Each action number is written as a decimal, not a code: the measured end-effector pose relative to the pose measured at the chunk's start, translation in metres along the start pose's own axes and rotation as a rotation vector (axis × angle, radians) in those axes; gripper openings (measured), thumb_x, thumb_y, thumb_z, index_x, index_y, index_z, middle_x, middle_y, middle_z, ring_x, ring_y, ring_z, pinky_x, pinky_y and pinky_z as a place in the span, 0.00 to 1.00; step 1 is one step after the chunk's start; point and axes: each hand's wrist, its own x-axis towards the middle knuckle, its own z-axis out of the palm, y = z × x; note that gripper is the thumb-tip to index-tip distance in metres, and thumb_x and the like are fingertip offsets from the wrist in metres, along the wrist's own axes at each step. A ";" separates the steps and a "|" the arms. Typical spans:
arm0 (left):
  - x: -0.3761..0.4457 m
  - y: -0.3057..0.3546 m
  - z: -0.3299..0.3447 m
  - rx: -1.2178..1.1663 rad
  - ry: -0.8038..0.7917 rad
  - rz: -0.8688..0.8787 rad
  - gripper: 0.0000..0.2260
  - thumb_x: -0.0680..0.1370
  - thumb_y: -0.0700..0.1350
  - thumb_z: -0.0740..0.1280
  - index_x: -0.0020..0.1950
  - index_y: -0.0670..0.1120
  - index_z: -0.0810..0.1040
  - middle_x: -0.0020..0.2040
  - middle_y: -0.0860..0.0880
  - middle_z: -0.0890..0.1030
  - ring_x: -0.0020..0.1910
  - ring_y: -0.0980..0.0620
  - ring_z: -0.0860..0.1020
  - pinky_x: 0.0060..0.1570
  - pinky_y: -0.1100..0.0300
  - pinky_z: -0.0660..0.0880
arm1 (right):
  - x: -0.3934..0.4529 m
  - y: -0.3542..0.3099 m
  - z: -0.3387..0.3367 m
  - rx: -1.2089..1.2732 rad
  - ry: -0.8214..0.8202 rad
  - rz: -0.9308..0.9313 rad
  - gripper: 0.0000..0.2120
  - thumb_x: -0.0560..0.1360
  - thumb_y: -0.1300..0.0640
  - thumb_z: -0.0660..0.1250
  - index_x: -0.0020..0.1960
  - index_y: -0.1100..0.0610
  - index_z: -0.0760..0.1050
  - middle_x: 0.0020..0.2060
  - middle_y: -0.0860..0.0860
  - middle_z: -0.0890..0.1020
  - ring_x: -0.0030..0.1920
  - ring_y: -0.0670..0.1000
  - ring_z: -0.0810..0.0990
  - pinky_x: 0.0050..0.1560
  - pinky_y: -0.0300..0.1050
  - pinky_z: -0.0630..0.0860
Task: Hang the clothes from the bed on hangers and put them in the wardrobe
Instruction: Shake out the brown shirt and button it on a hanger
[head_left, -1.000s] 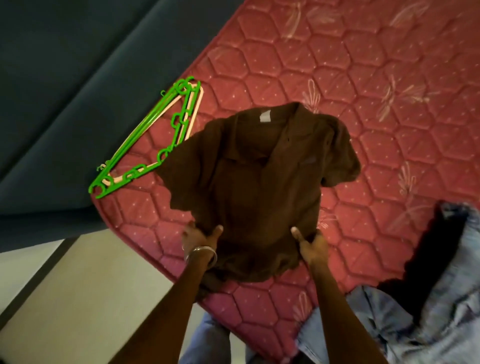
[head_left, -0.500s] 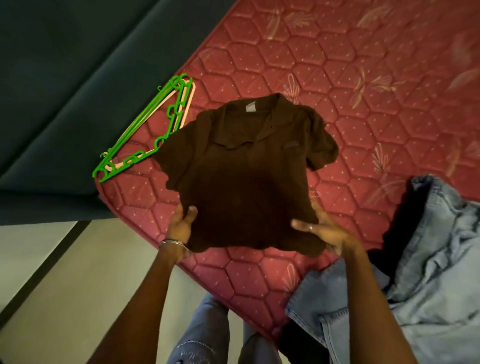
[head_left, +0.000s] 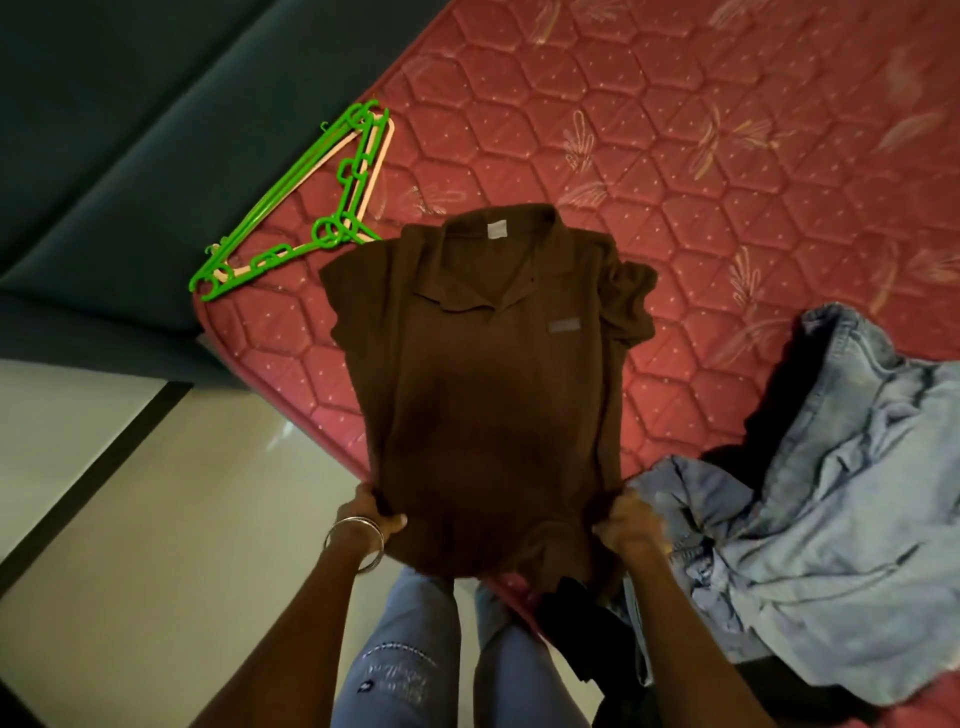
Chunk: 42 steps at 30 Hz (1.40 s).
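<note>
Brown polo shirt (head_left: 483, 374), green and peach hangers (head_left: 306, 208), red hexagon-quilted mattress (head_left: 675, 156), light-blue denim (head_left: 831, 519) right of right hand (head_left: 626, 527).

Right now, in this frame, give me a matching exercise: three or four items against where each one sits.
Items:
1. brown polo shirt
2. green hangers
3. denim clothes
4. bangles

Places:
A. on the left wrist
B. at the mattress's corner, beside the collar
C. heaped on the right of the mattress
D. hem held by left hand and right hand

Pairs: 1-D, 2-B, 3-C, 4-A
</note>
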 end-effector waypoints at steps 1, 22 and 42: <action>-0.001 0.001 0.004 0.017 0.011 0.007 0.31 0.72 0.47 0.73 0.70 0.40 0.64 0.62 0.39 0.76 0.60 0.40 0.75 0.55 0.55 0.71 | -0.004 -0.001 0.008 -0.150 0.112 0.003 0.20 0.77 0.57 0.63 0.67 0.59 0.66 0.64 0.60 0.71 0.66 0.61 0.69 0.63 0.55 0.68; 0.067 0.105 -0.139 -0.858 0.210 0.206 0.08 0.79 0.33 0.60 0.49 0.43 0.76 0.36 0.47 0.78 0.23 0.61 0.75 0.25 0.67 0.69 | 0.028 -0.264 -0.062 0.624 -0.050 -0.483 0.16 0.77 0.69 0.57 0.39 0.52 0.76 0.36 0.52 0.81 0.32 0.45 0.77 0.27 0.31 0.70; 0.224 0.104 -0.278 0.648 0.484 0.273 0.11 0.66 0.51 0.62 0.37 0.51 0.84 0.42 0.47 0.81 0.39 0.43 0.80 0.38 0.52 0.76 | 0.100 -0.451 -0.036 -0.601 -0.171 -0.656 0.30 0.72 0.45 0.70 0.70 0.53 0.65 0.68 0.52 0.71 0.70 0.55 0.66 0.70 0.62 0.53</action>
